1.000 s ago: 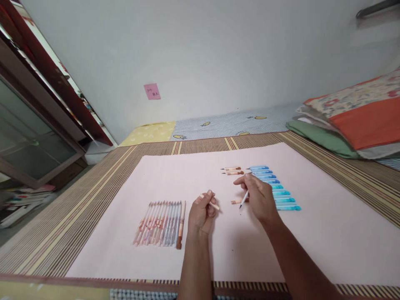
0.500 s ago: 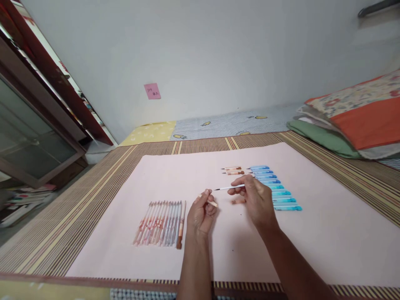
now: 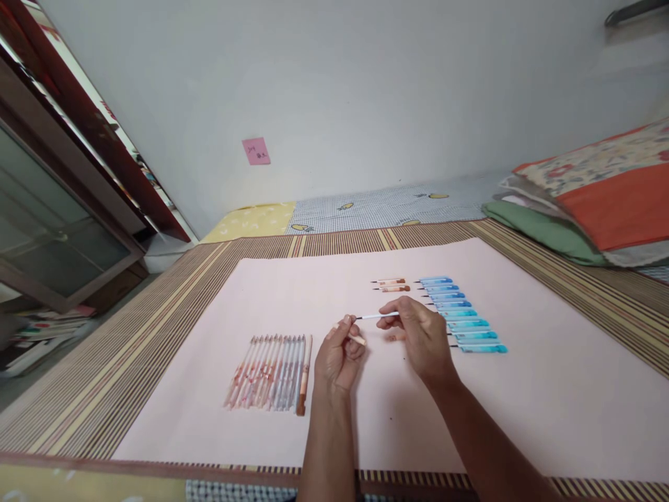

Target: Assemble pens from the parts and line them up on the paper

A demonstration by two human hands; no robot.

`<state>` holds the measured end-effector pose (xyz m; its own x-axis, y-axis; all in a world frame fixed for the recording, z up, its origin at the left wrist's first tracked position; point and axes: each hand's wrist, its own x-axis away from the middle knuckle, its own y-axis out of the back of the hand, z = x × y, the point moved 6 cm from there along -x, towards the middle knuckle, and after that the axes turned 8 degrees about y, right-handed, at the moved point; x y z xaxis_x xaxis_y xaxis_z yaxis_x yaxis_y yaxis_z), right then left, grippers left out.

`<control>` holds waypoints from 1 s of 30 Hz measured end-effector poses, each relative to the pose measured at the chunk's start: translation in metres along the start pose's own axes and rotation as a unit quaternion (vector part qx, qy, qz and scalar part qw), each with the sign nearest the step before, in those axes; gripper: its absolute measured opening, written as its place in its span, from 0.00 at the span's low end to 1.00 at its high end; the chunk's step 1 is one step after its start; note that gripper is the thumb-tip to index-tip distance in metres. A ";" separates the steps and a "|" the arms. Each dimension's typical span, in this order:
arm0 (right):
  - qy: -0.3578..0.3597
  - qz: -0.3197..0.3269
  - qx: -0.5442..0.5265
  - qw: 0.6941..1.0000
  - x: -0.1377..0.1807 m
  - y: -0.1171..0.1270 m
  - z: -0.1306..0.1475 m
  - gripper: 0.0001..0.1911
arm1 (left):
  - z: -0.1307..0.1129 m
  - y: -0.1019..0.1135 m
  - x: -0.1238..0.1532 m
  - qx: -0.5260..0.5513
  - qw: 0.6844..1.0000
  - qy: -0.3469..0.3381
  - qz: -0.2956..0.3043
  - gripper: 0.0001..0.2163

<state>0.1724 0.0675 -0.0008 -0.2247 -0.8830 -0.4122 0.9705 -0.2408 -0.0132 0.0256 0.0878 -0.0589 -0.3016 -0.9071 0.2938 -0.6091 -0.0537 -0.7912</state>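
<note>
My left hand (image 3: pixel 337 362) is closed around a cream pen barrel (image 3: pixel 357 340), whose end sticks out below the fingers. Pinched in my right hand (image 3: pixel 423 341) is a slim white pen refill (image 3: pixel 377 317), its dark tip pointing left at my left fingertips. Whether the tip is inside the barrel cannot be made out. A brown pen part (image 3: pixel 395 337) lies on the sheet, partly hidden by my right hand. Beyond it are two brown-and-cream pen parts (image 3: pixel 395 288) with dark tips. A column of blue and turquoise pen parts (image 3: pixel 473 323) lies to the right, partly covered by that hand.
Left of my hands, several clear patterned pens (image 3: pixel 264 376) lie side by side, with a cream-and-brown pen (image 3: pixel 304 376) at the row's right end. A pale pink sheet (image 3: pixel 209 418) covers the striped mat (image 3: pixel 104 362). Folded bedding (image 3: pixel 617 209) sits at the back right.
My right hand has moved slightly left with the refill, bringing its tip up to my left fingertips. My left hand still holds the barrel in about the same place.
</note>
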 end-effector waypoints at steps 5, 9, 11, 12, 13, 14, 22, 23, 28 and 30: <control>-0.021 -0.012 -0.002 1.000 0.000 0.003 -0.002 0.28 | -0.001 -0.003 0.001 0.003 1.000 -0.002 -0.001 0.20; -0.010 0.002 -0.009 1.000 0.000 0.001 -0.001 0.27 | -0.003 -0.004 0.003 -0.002 1.000 -0.007 -0.004 0.20; 0.002 0.010 -0.008 1.000 0.000 -0.001 0.001 0.27 | -0.004 -0.004 0.003 -0.007 1.000 -0.016 -0.012 0.20; 0.006 0.012 -0.005 1.000 0.000 -0.002 0.002 0.27 | -0.005 -0.003 0.003 -0.011 1.000 -0.022 -0.018 0.20; 0.009 0.014 -0.001 1.000 0.000 -0.002 0.002 0.27 | -0.006 -0.002 0.004 -0.015 0.999 -0.028 -0.024 0.20; 0.010 0.014 0.003 1.000 0.000 -0.003 0.002 0.26 | -0.006 -0.002 0.004 -0.018 0.999 -0.033 -0.029 0.20; -0.010 0.071 -0.007 0.997 0.002 -0.012 -0.005 0.25 | -0.010 0.004 0.001 -0.050 0.993 -0.083 -0.060 0.19; -0.018 0.080 -0.013 0.997 0.002 -0.014 -0.008 0.26 | -0.011 0.006 0.001 -0.049 0.992 -0.090 -0.066 0.19; -0.102 0.124 -0.031 0.987 0.005 -0.019 -0.030 0.27 | -0.021 0.010 0.004 -0.054 0.984 -0.142 -0.094 0.20; -0.142 0.118 -0.063 0.981 0.008 -0.022 -0.037 0.26 | -0.025 0.009 0.006 -0.068 0.979 -0.163 -0.101 0.21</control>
<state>0.1522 0.0808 -0.0379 0.0093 -0.9890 -0.1477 0.9975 0.0195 -0.0674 0.0003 0.0925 -0.0512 0.0713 -0.9698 0.2333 -0.7304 -0.2101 -0.6499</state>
